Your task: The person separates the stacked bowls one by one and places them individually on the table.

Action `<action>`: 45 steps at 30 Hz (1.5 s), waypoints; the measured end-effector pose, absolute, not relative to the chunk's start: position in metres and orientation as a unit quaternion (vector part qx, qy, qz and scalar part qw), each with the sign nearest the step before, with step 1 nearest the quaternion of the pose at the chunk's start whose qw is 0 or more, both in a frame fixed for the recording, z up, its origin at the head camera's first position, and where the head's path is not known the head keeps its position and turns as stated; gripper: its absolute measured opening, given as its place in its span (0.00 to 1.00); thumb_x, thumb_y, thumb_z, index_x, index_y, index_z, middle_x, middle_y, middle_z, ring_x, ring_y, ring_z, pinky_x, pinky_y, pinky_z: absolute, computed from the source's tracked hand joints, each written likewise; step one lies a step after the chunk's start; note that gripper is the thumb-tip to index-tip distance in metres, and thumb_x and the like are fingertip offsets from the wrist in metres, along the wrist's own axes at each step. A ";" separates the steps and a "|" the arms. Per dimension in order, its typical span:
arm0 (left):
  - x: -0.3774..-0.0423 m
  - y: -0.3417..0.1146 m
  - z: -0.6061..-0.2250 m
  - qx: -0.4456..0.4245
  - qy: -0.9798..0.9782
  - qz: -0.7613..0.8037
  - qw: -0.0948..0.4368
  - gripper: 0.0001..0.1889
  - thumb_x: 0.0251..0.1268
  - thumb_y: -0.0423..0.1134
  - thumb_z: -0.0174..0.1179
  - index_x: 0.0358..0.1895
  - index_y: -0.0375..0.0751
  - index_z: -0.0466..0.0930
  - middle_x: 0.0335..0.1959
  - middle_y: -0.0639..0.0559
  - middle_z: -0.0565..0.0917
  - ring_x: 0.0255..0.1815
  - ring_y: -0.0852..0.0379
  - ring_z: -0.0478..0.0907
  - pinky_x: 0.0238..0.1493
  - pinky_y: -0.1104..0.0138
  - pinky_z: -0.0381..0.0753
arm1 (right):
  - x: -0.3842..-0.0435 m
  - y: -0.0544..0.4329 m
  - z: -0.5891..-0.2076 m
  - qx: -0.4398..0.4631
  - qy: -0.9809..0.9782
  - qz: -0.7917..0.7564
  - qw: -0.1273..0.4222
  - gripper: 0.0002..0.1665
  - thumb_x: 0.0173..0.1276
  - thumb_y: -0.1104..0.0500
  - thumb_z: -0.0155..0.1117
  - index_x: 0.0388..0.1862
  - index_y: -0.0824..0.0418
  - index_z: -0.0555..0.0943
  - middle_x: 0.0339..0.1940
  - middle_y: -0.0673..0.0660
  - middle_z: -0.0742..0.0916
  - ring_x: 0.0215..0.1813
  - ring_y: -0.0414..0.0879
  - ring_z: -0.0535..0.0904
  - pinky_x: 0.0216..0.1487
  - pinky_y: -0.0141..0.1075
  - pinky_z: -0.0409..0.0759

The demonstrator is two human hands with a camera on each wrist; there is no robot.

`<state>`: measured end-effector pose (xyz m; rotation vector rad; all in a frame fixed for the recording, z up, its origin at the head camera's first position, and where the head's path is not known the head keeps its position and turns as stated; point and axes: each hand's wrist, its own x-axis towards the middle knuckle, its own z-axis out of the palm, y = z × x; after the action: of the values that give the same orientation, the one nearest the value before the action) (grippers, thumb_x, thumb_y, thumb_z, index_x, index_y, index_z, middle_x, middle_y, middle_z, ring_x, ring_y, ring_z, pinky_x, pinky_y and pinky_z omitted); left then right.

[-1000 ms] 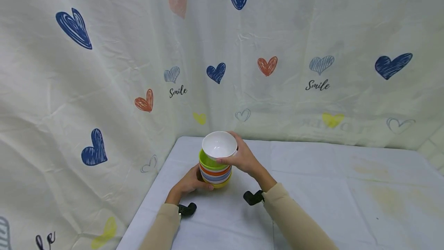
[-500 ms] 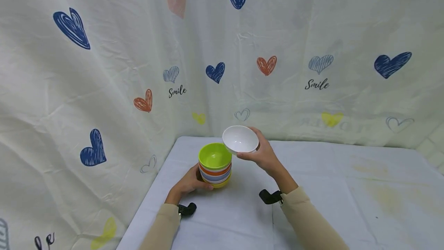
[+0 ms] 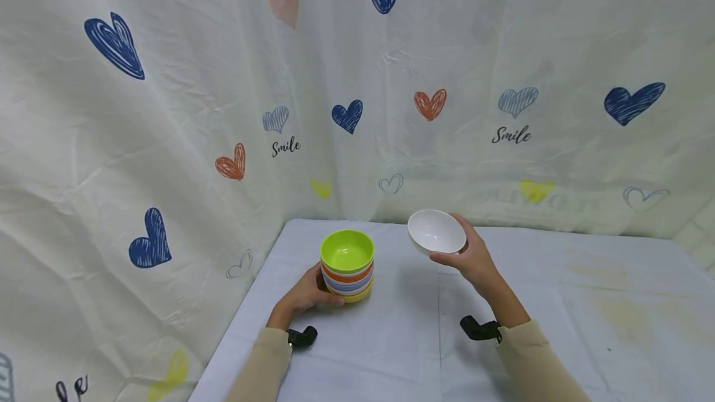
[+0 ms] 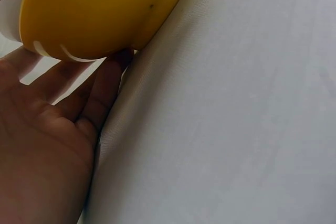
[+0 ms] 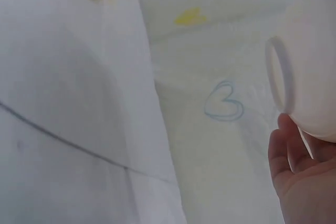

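Observation:
A stack of nested bowls stands on the table, the green bowl (image 3: 347, 252) on top, orange, blue and white bands below it, and the yellow bowl (image 3: 357, 295) at the bottom. My left hand (image 3: 305, 293) curls round the stack's lower left side. In the left wrist view its fingers (image 4: 102, 90) lie against the yellow bowl (image 4: 100, 11) near the cloth. My right hand (image 3: 472, 259) grips a white bowl (image 3: 437, 232) by its right side, raised over the table and slightly tilted. In the right wrist view, fingertips touch the white bowl (image 5: 315, 66) beside its foot ring.
A white cloth covers the table (image 3: 503, 315). Behind it and along the left hangs a white curtain (image 3: 469, 48) printed with hearts and "Smile". Each wrist wears a black camera; the right one (image 3: 480, 329) hangs over the cloth.
My right hand has carried the white bowl off the top of the stack and away to the right, which uncovers the green bowl. The left hand and the stack stay in place.

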<state>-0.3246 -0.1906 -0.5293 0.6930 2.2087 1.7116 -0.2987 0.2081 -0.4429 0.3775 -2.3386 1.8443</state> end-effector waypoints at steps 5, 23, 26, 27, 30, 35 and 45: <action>-0.325 -0.190 -0.531 0.229 0.758 0.595 0.138 0.50 0.47 0.32 0.81 0.75 0.60 0.63 0.69 0.52 0.77 0.72 0.53 0.72 0.77 0.55 0.66 | -0.294 0.232 -0.454 0.105 -0.796 0.592 0.073 0.58 0.57 0.60 0.82 0.81 0.52 0.58 0.73 0.63 0.71 0.66 0.56 0.70 0.48 0.27 0.81; -0.325 -0.192 -0.528 0.228 0.761 0.593 0.133 0.50 0.47 0.32 0.81 0.74 0.59 0.64 0.69 0.53 0.77 0.71 0.52 0.72 0.78 0.52 0.66 | -0.278 0.306 -0.468 0.031 -0.852 0.519 0.070 0.62 0.62 0.53 0.79 0.83 0.59 0.49 0.75 0.67 0.67 0.64 0.58 0.70 0.42 0.26 0.78; -0.326 -0.191 -0.528 0.230 0.762 0.590 0.134 0.49 0.47 0.32 0.81 0.74 0.59 0.65 0.69 0.53 0.77 0.71 0.54 0.72 0.77 0.53 0.66 | -0.277 0.317 -0.470 0.021 -0.856 0.512 0.069 0.63 0.63 0.53 0.78 0.84 0.61 0.47 0.76 0.70 0.65 0.65 0.59 0.69 0.41 0.26 0.77; -0.326 -0.191 -0.528 0.230 0.762 0.590 0.135 0.49 0.47 0.33 0.81 0.74 0.59 0.65 0.68 0.53 0.77 0.71 0.54 0.73 0.77 0.54 0.66 | -0.276 0.320 -0.470 0.017 -0.859 0.507 0.068 0.63 0.63 0.53 0.78 0.84 0.61 0.46 0.76 0.71 0.65 0.65 0.61 0.69 0.41 0.25 0.76; -0.325 -0.190 -0.528 0.231 0.761 0.590 0.138 0.49 0.47 0.33 0.81 0.74 0.59 0.65 0.68 0.53 0.77 0.70 0.54 0.73 0.76 0.56 0.67 | -0.274 0.329 -0.471 0.003 -0.865 0.498 0.063 0.65 0.64 0.51 0.77 0.84 0.62 0.43 0.77 0.74 0.62 0.66 0.65 0.68 0.40 0.23 0.74; -0.324 -0.189 -0.527 0.230 0.759 0.592 0.140 0.49 0.47 0.32 0.81 0.74 0.59 0.65 0.68 0.53 0.78 0.70 0.54 0.73 0.75 0.60 0.69 | -0.270 0.343 -0.472 -0.025 -0.872 0.485 0.064 0.68 0.64 0.47 0.77 0.84 0.64 0.39 0.78 0.77 0.58 0.69 0.72 0.64 0.40 0.24 0.71; -0.324 -0.190 -0.527 0.226 0.761 0.592 0.139 0.50 0.46 0.34 0.82 0.74 0.60 0.65 0.68 0.53 0.77 0.70 0.53 0.73 0.76 0.55 0.68 | -0.271 0.369 -0.481 -0.045 -0.886 0.454 0.084 0.69 0.63 0.46 0.77 0.83 0.66 0.39 0.78 0.78 0.58 0.70 0.73 0.62 0.50 0.47 0.75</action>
<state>-0.3239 -0.1900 -0.5274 0.6534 2.1998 1.7112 -0.2707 0.3686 -0.4811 -0.1337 -2.6439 1.3560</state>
